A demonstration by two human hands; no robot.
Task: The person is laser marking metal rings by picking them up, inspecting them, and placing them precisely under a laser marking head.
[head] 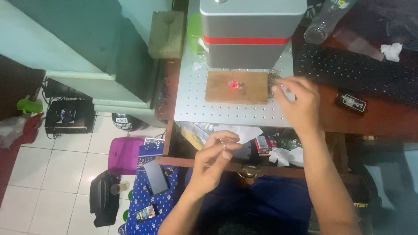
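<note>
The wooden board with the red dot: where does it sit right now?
In the head view the wooden board lies on the perforated metal plate, directly below the grey machine head, just left of the right hand.

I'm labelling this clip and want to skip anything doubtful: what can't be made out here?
Head view only:
- What the left hand pinches: too small; looks like a small ring, not certain.
- The right hand: motion-blurred, so its grip is unclear; it hides the pile of small metal bits beside the wooden block.
- The grey machine: cut off by the top edge.
- The open drawer: contents cluttered, dim.
</note>
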